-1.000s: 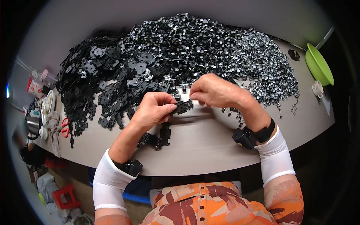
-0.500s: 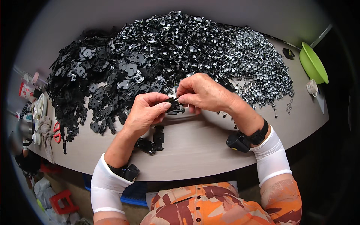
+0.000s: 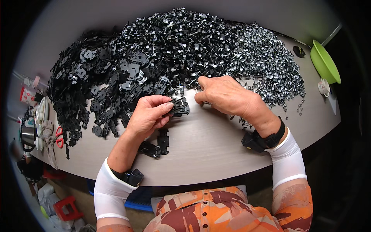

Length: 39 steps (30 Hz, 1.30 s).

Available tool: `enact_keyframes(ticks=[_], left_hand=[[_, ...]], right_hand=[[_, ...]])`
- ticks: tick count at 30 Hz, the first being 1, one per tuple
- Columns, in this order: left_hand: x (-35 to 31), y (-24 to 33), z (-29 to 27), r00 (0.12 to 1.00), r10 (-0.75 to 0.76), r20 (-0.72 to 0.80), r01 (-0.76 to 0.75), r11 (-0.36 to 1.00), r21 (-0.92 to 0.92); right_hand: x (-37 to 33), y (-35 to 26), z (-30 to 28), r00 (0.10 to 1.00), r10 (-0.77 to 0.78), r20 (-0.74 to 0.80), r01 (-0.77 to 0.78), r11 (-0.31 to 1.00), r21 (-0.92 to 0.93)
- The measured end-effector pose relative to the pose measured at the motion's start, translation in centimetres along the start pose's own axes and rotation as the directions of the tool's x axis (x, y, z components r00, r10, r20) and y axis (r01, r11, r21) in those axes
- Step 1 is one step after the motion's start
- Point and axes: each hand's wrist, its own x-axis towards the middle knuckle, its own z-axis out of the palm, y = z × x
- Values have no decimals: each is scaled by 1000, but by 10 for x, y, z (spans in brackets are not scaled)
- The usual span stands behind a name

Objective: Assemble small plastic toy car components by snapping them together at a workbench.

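My left hand (image 3: 148,116) pinches a flat black plastic part (image 3: 180,106) between thumb and fingers, just above the table. To its right, my right hand (image 3: 228,96) is lowered at the front edge of the heap, fingers curled down; whatever is at its fingertips is hidden. Ahead of both hands rises a heap of small black pieces with silvery round discs (image 3: 174,42). It merges on the right with shiny metal pins and discs (image 3: 266,62). Flat black plastic parts (image 3: 85,73) are piled at the left. A few more black parts (image 3: 156,147) lie beside my left wrist.
A light wood-look table (image 3: 205,154) carries everything. A green bowl (image 3: 324,62) and a white cup (image 3: 324,87) stand at the far right. Red-handled scissors (image 3: 59,137), a cloth (image 3: 48,143) and a metal pot (image 3: 28,138) sit at the left edge.
My right hand has left the black part and moved right, to the heap's front edge. My left hand keeps the part, now seen more from its broad side.
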Motion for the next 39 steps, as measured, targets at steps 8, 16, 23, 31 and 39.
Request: enact_keyframes(ticks=[8,16,23,31,39], left_hand=[[-2,-2,2,999,33,-38,-33,999,-1],[-5,-4,2,996,49,80,-37,988,-151],[-8,-1,-3,981,28,192,10,980,-198],[-3,1,11,945,313,97,-294,941,-168],[-1,4,-4,915,402,-20,-389,871,-301]], right_hand=[[13,-15,18,896,36,-443,164,900,404],[21,-26,37,859,127,-496,166,848,504],[22,-33,36,829,88,-552,281,787,549],[33,-27,43,818,324,-476,194,623,758],[39,-6,10,730,337,-595,185,741,646]])
